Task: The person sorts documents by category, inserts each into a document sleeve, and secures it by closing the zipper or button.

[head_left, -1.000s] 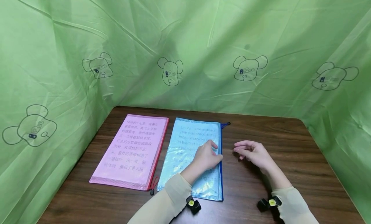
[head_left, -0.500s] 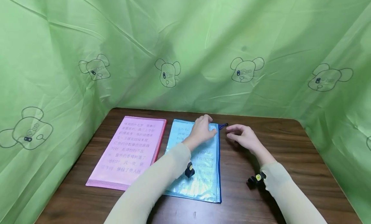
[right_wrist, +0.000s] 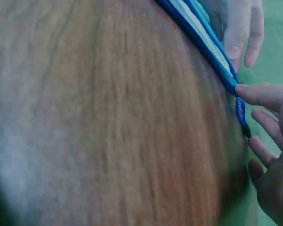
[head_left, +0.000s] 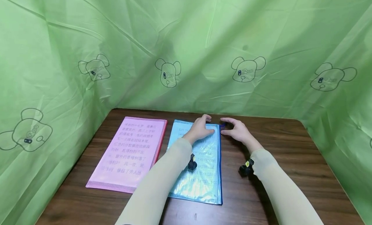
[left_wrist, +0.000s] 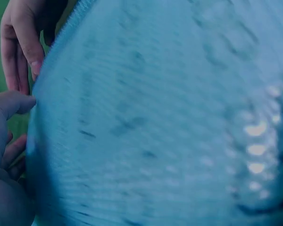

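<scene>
A light blue zip document pouch (head_left: 200,173), with printed English text inside, lies flat on the wooden table. Over its far end is my left hand (head_left: 200,129), thumb above the pouch and fingers reaching to the top edge. My right hand (head_left: 238,131) is at the far right corner, its thumb and index finger apart on either side of the dark blue zipper pull cord (head_left: 222,126). In the right wrist view the right thumb (right_wrist: 262,94) is right at the corner where the cord (right_wrist: 240,110) starts, and its other fingers are near the cord's black tip.
A pink zip pouch (head_left: 128,154) with a red zipper edge and Chinese text lies to the left, partly hidden by the left sleeve. Green curtain (head_left: 197,40) with mouse-head drawings encloses the table (head_left: 290,160). Each wrist wears a small black camera.
My left hand has slid from the pouch's middle up to its far end. My right hand has moved forward and left to the zipper cord. The pouches stay on the table.
</scene>
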`<state>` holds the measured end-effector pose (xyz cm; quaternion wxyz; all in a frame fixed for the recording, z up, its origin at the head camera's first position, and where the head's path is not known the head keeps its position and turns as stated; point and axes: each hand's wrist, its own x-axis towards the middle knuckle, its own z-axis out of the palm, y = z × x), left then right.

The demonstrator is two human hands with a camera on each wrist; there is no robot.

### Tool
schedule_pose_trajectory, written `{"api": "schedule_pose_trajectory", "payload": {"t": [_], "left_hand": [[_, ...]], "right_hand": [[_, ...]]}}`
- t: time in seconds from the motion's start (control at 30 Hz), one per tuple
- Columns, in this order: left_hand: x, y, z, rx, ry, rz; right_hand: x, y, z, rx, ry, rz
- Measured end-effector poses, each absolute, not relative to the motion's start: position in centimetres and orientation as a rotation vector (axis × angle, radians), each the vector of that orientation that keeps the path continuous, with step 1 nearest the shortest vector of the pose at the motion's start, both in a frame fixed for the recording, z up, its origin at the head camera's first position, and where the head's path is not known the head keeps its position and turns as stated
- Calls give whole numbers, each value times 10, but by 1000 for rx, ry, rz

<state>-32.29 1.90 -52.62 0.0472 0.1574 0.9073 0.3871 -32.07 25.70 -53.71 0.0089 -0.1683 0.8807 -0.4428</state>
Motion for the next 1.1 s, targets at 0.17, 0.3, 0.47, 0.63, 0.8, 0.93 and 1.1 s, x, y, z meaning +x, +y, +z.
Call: {"api": "schedule_pose_trajectory", "payload": {"t": [0.17, 0.3, 0.47, 0.63, 0.8, 0.93, 1.1], "left_hand": [[-322, 20, -530, 543, 2764, 1212], [-322, 25, -532, 595, 2796, 1178], [-320, 29, -533, 615, 2856, 1118], [-316, 28, -530, 613, 2845, 1172], [-314, 28, -525, 611, 2812, 1232], [-313, 27, -519, 590, 2724, 1316], [-313, 24, -516, 556, 2626, 1405]], "right_hand": [[-325, 253, -542, -558, 2761, -1353], [-323, 251, -543, -511, 2781, -1369], [-319, 251, -541, -500, 2803, -1385], [-313, 253, -539, -544, 2785, -1465], [-309, 256, -539, -569, 2818, -1463], [-306, 258, -538, -608, 2851, -1454], [-301, 261, -535, -665, 2848, -1479]]}}
